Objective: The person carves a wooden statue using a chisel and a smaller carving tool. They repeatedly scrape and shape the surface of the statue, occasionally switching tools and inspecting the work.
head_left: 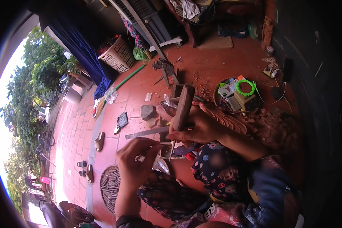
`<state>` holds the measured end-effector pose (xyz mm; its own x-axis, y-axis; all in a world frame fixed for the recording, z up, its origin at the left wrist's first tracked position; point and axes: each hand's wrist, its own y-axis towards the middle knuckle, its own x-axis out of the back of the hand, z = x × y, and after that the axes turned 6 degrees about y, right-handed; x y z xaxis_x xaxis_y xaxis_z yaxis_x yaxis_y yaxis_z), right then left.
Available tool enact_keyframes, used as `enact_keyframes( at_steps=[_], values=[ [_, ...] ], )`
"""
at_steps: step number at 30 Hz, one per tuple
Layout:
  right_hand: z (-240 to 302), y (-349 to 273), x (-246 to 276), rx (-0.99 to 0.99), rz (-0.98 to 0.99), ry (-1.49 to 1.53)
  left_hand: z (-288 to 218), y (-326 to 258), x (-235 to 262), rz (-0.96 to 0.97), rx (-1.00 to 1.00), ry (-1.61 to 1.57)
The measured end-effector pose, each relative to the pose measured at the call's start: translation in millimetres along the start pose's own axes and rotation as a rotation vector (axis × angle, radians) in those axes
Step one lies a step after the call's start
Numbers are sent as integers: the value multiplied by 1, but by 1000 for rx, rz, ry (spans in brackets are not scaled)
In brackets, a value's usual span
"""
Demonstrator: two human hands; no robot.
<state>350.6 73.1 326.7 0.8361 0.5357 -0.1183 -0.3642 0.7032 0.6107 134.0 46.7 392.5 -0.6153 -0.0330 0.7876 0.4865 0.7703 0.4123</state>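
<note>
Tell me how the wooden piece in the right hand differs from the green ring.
The wooden piece is brown; the green ring is bright green. The wooden piece is long and blocky, while the green ring is round with an open centre. The wooden piece is gripped by the right hand; the green ring is out of the hands.

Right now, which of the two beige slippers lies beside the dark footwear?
The lower beige slipper in the picture, beside the dark footwear; the upper beige slipper lies alone.
</note>
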Motion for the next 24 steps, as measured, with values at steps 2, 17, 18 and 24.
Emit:
enact_keyframes(
  at_steps=[2,17,18,24],
  values=[
    [4,1,7,-30,109,-129,-9,30,10,-132,-352,408],
    [-14,-7,35,-275,-62,189,96,50,-36,115,419,-859],
    [-17,-6,34,-262,-112,128,101,53,-39,47,485,-910],
    [-19,-12,36,-242,-15,411,102,65,-53,1,479,-915]
  ],
)
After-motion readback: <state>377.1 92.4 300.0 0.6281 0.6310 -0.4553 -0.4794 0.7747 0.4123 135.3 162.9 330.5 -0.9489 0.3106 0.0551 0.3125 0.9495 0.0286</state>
